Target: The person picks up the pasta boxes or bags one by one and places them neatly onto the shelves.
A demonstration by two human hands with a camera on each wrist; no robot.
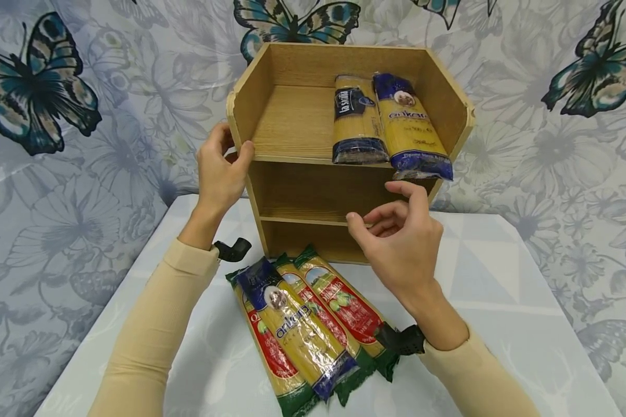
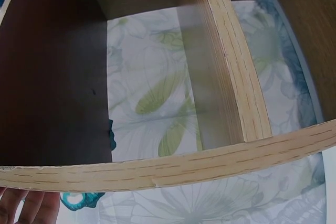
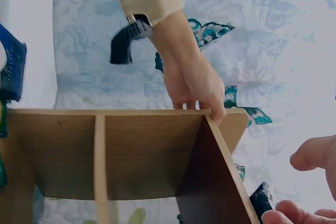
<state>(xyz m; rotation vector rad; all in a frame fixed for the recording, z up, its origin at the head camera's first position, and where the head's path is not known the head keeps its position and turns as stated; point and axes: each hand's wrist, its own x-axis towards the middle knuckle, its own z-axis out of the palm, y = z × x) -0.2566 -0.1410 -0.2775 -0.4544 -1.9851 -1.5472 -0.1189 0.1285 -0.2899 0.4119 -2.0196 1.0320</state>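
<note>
My left hand (image 1: 221,171) grips the left side panel of a wooden shelf unit (image 1: 292,121), thumb at the front edge and fingers outside. On its top shelf, toward the right, lie two spaghetti packs: one with a dark blue label (image 1: 359,119), the other yellow and blue (image 1: 414,127), its lower end jutting past the shelf edge. Just below that end is my right hand (image 1: 404,246), fingers loosely bent, holding nothing. The right wrist view shows these fingers (image 3: 294,213) close to the pack's blue end (image 3: 261,199); whether they touch is unclear.
Several more spaghetti packs lie in a pile on the white table (image 1: 480,301) before the unit: a yellow-blue one (image 1: 297,324) on top of red-and-green ones (image 1: 344,301). Two lower compartments (image 1: 308,191) of the unit face me. A butterfly-patterned cloth (image 1: 135,104) hangs behind.
</note>
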